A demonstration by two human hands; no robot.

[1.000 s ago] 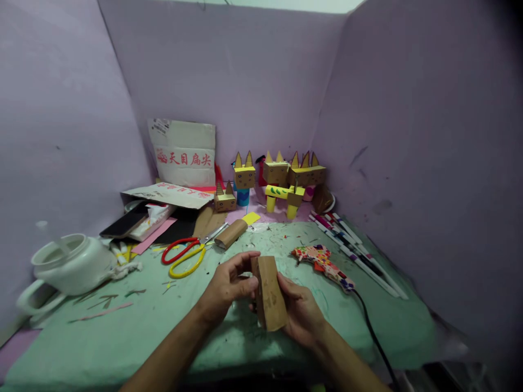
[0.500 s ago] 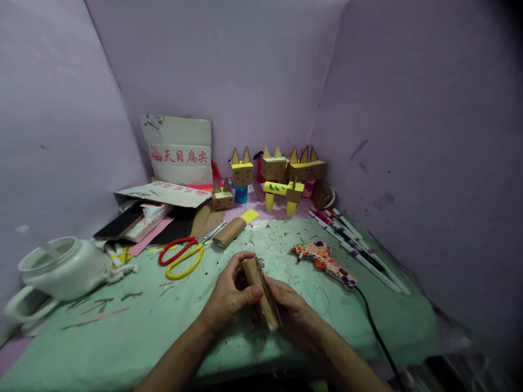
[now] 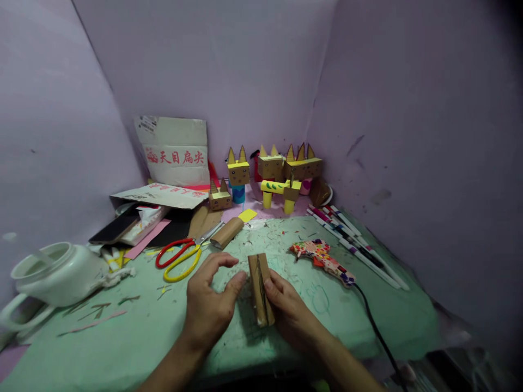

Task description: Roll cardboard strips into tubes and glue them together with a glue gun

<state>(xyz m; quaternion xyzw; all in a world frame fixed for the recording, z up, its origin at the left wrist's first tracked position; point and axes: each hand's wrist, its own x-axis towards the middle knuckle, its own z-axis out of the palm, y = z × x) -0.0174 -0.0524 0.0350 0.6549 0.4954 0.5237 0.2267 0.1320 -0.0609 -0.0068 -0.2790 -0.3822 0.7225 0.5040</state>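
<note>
My right hand (image 3: 291, 310) pinches the brown cardboard piece (image 3: 259, 291); my left hand (image 3: 212, 299), spread, is just beside it, apart.

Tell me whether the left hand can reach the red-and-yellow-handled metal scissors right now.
Probably yes: the left hand is empty, and the scissors lie nearby on the green cloth, with nothing covering their handles.

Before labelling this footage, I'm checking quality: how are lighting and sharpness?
In the head view, lighting is dim, upper right corner black; a soft shadow lies beneath the cardboard piece; red lettering is legible; lower-right clutter looks blurred.
</note>
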